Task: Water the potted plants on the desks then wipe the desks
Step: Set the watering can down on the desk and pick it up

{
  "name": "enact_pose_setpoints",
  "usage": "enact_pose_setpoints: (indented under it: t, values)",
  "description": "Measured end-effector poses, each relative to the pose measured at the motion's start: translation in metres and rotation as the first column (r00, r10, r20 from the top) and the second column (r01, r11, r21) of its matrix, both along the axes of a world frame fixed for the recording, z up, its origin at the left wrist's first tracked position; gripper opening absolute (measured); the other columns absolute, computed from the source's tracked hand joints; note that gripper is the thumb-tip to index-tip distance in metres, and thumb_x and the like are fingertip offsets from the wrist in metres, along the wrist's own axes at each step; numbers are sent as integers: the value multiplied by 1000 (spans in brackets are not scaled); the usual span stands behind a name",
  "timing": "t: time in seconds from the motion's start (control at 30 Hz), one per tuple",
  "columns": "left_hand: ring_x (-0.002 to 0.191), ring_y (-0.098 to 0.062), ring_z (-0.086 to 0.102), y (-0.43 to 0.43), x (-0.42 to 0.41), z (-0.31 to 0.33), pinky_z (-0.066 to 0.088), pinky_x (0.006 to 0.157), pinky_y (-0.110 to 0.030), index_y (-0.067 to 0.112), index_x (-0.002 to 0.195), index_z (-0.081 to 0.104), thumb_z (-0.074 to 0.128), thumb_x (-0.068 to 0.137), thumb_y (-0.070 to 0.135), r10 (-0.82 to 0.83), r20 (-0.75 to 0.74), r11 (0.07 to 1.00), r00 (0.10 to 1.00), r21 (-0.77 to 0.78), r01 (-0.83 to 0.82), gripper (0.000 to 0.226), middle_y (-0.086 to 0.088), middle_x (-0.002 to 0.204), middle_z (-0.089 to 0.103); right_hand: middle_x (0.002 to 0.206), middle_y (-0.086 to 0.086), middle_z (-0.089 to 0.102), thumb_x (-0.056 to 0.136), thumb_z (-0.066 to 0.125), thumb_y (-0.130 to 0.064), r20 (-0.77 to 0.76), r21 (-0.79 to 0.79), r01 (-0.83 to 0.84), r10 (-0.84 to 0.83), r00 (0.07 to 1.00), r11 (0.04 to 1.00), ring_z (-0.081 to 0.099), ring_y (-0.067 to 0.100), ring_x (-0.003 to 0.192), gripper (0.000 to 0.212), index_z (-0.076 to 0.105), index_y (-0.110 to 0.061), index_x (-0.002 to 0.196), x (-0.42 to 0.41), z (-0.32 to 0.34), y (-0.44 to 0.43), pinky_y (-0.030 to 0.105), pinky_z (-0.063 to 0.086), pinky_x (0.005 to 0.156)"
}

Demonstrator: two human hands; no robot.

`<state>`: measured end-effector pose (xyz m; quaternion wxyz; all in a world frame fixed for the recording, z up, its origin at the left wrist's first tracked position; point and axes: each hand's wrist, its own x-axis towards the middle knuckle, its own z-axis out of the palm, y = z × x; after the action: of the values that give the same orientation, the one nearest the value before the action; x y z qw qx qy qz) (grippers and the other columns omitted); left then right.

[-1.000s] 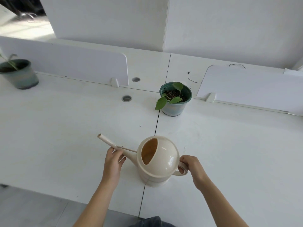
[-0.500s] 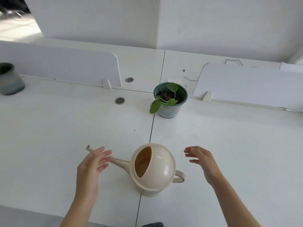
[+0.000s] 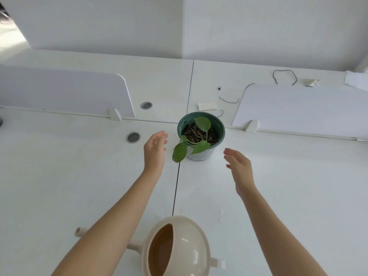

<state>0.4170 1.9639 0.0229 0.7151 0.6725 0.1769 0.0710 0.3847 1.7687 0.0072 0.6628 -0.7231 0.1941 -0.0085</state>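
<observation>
Off the watering can [image 3: 177, 248], which sits at 6 o'clock on the tabletop [image 3: 79, 176], my left hand [image 3: 155, 150] and right hand [image 3: 239, 166] have reached forward to flank the potted plant [image 3: 199, 134] at 12 o'clock. Both hands are empty, fingers relaxed, apparently not yet touching the pot. I would cup it low on the wall, clear of the drooping leaf at its 7 o'clock, and keep it level.
</observation>
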Motion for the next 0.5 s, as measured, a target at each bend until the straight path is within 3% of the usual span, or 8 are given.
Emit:
enact_pose_setpoints:
  t: [0.1, 0.17, 0.23, 0.3, 0.37, 0.5]
  values:
    - [100, -16, 52, -12, 32, -21, 39, 94, -35, 14, 110, 59, 42, 95, 19, -25, -17, 999, 1000, -36, 24, 23, -2, 105, 56, 131, 3, 53, 89, 45, -4, 4, 45, 40, -40, 999, 998, 48, 13, 112, 41, 49, -13, 129, 23, -8, 6, 28, 37, 94]
    - [121, -14, 45, -18, 47, -35, 32, 109, -36, 14, 134, 44, 37, 97, 24, -112, -66, 990, 991, -88, 106, 39, -2, 132, 48, 134, 0, 49, 90, 43, -4, 21, 96, 60, -63, 998, 994, 45, 11, 117, 45, 43, -15, 134, 33, -12, 11, 24, 34, 94]
    - [135, -14, 34, -21, 58, -49, 25, 115, -40, 20, 145, 26, 37, 96, 39, -238, -86, 961, 967, -169, 221, 54, 2, 149, 33, 132, -4, 49, 90, 42, -5, 75, 145, 41, -52, 996, 989, 43, 8, 121, 45, 44, -20, 132, 40, -17, 18, 18, 34, 93]
    - [138, -16, 33, -24, 64, -63, 28, 114, -44, 25, 146, 25, 48, 80, 66, -337, -101, 920, 936, -248, 304, 81, 1, 152, 32, 131, -8, 52, 88, 43, -12, 128, 151, -4, -16, 992, 988, 45, 5, 121, 41, 48, -27, 126, 44, -24, 25, 12, 35, 90]
    - [135, -18, 38, -25, 67, -77, 32, 112, -46, 26, 145, 26, 55, 66, 75, -397, -103, 890, 912, -287, 354, 98, -1, 151, 34, 132, -5, 53, 83, 42, -20, 154, 125, -21, 2, 988, 992, 49, 5, 119, 48, 46, -25, 131, 47, -32, 29, 17, 39, 95]
    - [135, -15, 38, -30, 56, -68, 33, 112, -43, 29, 145, 25, 43, 75, 72, -411, -72, 883, 909, -280, 377, 85, 1, 149, 36, 136, 0, 50, 85, 38, -26, 143, 89, -15, 3, 990, 996, 46, 11, 123, 51, 37, -24, 136, 56, -36, 29, 28, 38, 104]
